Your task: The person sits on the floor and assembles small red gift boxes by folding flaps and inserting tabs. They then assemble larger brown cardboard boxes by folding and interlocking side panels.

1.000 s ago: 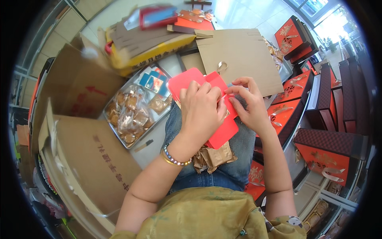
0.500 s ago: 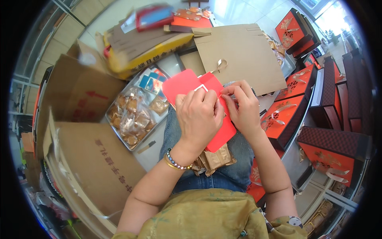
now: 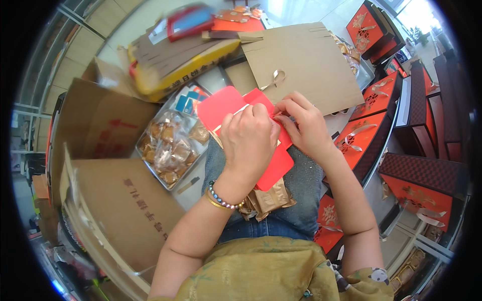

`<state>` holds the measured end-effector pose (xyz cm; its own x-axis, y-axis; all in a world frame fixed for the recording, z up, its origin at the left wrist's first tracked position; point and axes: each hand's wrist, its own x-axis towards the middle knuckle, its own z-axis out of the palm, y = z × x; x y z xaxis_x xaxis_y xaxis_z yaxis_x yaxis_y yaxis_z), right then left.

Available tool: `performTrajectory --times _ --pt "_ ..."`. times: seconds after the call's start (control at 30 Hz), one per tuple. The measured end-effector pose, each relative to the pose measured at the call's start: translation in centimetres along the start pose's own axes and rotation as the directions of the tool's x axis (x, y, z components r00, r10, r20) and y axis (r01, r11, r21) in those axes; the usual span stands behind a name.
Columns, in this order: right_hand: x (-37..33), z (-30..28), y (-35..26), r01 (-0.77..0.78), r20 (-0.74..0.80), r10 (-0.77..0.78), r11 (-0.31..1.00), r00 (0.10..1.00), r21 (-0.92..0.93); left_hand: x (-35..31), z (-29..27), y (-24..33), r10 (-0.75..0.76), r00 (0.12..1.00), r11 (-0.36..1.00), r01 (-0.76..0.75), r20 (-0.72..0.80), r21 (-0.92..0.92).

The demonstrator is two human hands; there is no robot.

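Note:
Above my lap I hold a red piece of folded card with flaps (image 3: pixel 276 169), which looks like a small carton being folded. My left hand (image 3: pixel 249 143), with beaded and gold bracelets at its wrist, is closed over the middle of the card and hides much of it. The fingertips of my right hand (image 3: pixel 305 128) pinch the card's right edge. A pale inner layer shows along a fold beside my left knuckles. Under the lower flap, several gold foil packets (image 3: pixel 273 199) lie on my jeans.
To the left stand open brown cartons (image 3: pixel 145 200) and a metal tray (image 3: pixel 173 188) of wrapped brown pieces. A flat cardboard sheet (image 3: pixel 306 65) lies ahead, near a yellow-edged stack (image 3: pixel 186 67). Orange-and-dark gift boxes (image 3: pixel 361 135) with ribbons crowd the right side.
The red card and both hands have shifted slightly left. My right fingers still pinch its edge, and my left hand stays closed over it.

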<state>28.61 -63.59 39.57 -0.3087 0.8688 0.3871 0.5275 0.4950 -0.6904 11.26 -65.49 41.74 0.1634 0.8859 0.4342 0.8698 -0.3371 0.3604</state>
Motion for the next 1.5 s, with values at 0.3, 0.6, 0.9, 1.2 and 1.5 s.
performTrajectory --times 0.3,0.6,0.9,1.2,1.5 --pt "1.3 -0.9 0.3 -0.017 0.181 -0.011 0.988 0.983 0.155 -0.4 -0.2 -0.6 -0.105 0.994 0.993 0.107 0.042 -0.051" --pt "0.0 0.0 1.1 -0.043 0.128 0.017 0.978 0.992 0.206 3.2 -4.7 -2.1 -0.142 0.789 0.874 0.383 0.598 -0.298" --pt "-0.2 -0.4 -0.3 -0.134 0.131 0.109 0.972 0.985 0.194 3.5 -3.9 -3.2 -0.005 0.862 0.96 0.146 0.507 -0.239" --pt "-0.9 0.9 -0.3 -0.047 -0.028 0.05 0.994 0.998 0.1 2.9 -3.5 -3.8 -0.019 0.873 0.911 0.216 0.487 -0.352" --pt "-0.9 1.3 -0.7 0.041 -0.076 -0.045 0.997 0.996 -0.059 3.0 -3.3 -4.8 0.4 0.851 0.903 -0.302 0.339 -0.307"
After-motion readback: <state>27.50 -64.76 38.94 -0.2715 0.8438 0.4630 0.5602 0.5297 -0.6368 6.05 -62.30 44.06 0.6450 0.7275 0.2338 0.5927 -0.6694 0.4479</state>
